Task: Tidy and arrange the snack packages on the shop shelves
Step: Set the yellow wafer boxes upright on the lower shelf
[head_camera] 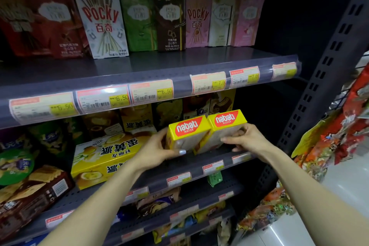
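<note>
Both forearms reach in from below. Left hand [157, 151] grips the left wafer box [185, 134], thumb curled across its front, fingers behind. Right hand [246, 139] holds the right wafer box [224, 128], fingers wrapped over its front face. The two yellow boxes touch side by side, tilted, at the front edge of the middle shelf [199, 163]. Just left lies a yellow cake box [103, 158], print upside down; a brown cracker box [30, 191] sits further left. Above and behind, biscuit-stick boxes [101, 18] stand upright in a row on the top shelf [151, 78], price tags along its edge. Snack bags [339, 136] hang at right.
</note>
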Demonstrator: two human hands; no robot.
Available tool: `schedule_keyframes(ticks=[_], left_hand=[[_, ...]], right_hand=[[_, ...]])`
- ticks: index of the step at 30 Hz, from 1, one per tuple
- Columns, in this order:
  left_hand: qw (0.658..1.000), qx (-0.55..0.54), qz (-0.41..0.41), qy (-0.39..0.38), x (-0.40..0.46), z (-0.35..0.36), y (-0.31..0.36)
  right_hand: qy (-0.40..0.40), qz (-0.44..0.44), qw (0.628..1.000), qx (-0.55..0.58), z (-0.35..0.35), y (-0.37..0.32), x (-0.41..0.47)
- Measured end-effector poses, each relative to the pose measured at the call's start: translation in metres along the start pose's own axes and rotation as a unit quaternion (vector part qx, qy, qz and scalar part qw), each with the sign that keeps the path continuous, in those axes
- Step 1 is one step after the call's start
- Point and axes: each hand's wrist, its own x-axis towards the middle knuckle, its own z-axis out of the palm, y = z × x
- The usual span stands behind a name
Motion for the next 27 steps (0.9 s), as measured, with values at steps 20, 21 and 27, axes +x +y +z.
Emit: schedule_keyframes(ticks=[20,21,27], left_hand=[[0.997,-0.063,0.030,0.028,-0.063,-0.023,0.025],[0.996,-0.078,0.027,0.024,-0.074,-0.029,0.025],[0.983,-0.181,-0.006,0.039,-0.162,-0.068,0.009]], right_hand=[[-0.027,-0.126,0.991,0.018,0.015,-0.029,-0.050],[-0.038,-0.123,0.991,0.023,0.022,-0.032,-0.056],[-0.099,-0.090,0.989,0.056,0.098,-0.044,-0.092]])
